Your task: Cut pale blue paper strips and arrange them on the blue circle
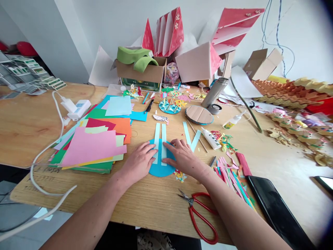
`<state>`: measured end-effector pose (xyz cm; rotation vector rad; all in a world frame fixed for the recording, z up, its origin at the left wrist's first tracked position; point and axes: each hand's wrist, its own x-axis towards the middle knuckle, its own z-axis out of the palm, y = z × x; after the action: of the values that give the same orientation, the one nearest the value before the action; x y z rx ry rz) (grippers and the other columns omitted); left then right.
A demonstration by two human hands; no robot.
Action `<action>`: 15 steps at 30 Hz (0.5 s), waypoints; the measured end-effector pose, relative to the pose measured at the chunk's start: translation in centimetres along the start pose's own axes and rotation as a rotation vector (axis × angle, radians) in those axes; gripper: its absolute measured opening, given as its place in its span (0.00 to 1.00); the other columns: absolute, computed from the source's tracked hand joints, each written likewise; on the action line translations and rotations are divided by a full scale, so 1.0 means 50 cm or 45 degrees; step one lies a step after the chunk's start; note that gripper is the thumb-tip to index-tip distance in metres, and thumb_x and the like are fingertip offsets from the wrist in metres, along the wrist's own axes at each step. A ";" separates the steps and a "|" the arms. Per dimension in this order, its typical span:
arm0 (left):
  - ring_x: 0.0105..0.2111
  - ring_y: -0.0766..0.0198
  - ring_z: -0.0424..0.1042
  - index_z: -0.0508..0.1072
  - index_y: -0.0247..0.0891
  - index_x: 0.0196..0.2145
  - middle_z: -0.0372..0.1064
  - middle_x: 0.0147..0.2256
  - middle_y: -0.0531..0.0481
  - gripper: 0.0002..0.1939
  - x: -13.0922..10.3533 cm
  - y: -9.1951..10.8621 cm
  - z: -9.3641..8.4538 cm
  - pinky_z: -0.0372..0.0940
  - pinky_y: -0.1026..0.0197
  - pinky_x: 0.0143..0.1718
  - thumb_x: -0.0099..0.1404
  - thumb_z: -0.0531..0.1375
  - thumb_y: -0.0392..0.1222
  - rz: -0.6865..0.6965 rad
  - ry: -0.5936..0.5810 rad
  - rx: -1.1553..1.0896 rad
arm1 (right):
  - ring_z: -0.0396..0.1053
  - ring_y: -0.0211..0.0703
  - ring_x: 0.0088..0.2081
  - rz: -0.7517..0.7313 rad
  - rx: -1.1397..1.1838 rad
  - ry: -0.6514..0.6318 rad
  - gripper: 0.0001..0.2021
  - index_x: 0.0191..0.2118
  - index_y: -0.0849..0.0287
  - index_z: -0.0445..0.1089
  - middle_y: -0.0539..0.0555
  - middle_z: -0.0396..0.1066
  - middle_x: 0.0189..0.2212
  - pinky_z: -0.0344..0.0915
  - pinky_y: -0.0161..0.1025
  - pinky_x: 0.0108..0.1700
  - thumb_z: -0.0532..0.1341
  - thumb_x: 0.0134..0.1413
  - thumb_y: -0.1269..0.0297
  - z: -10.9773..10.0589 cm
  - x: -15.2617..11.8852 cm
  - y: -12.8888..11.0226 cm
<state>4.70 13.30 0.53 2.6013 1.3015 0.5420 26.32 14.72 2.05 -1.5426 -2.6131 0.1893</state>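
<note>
Two pale blue paper strips lie side by side, pointing away from me, across a round blue paper disc. My left hand rests at the disc's left edge, fingers stretched out onto the left strip. On the other side, my right hand has its fingers extended onto the right strip. Both strips reach beyond the far edge of the disc. Two more pale strips form a V just past my right hand. Red-handled scissors lie partly open near the front edge.
Coloured paper sheets are stacked at left, near a white cable. A glue bottle, cardboard disc, metal flask and decorated disc stand beyond. Paper strips and a black phone lie at right.
</note>
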 end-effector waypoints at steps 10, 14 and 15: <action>0.59 0.51 0.61 0.71 0.36 0.53 0.67 0.56 0.43 0.17 0.001 -0.001 0.002 0.62 0.44 0.59 0.68 0.54 0.35 0.001 0.018 0.001 | 0.61 0.59 0.50 0.018 0.006 0.026 0.32 0.63 0.57 0.62 0.64 0.65 0.51 0.63 0.54 0.51 0.62 0.56 0.47 0.001 0.000 -0.001; 0.59 0.50 0.61 0.72 0.36 0.52 0.67 0.56 0.43 0.16 0.000 -0.001 0.004 0.62 0.44 0.59 0.68 0.54 0.36 0.006 0.019 0.016 | 0.61 0.59 0.50 0.014 0.016 0.033 0.33 0.63 0.57 0.61 0.64 0.65 0.51 0.63 0.54 0.51 0.61 0.56 0.47 0.002 0.000 0.000; 0.59 0.50 0.61 0.72 0.36 0.52 0.67 0.56 0.43 0.16 0.000 -0.001 0.003 0.62 0.44 0.59 0.68 0.54 0.36 0.008 0.020 0.019 | 0.61 0.59 0.50 0.012 0.018 0.031 0.33 0.64 0.58 0.60 0.64 0.65 0.51 0.63 0.54 0.51 0.61 0.57 0.47 0.002 0.000 0.000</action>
<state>4.72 13.32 0.36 2.6192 1.3076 0.5566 26.31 14.71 1.95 -1.5430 -2.5809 0.1883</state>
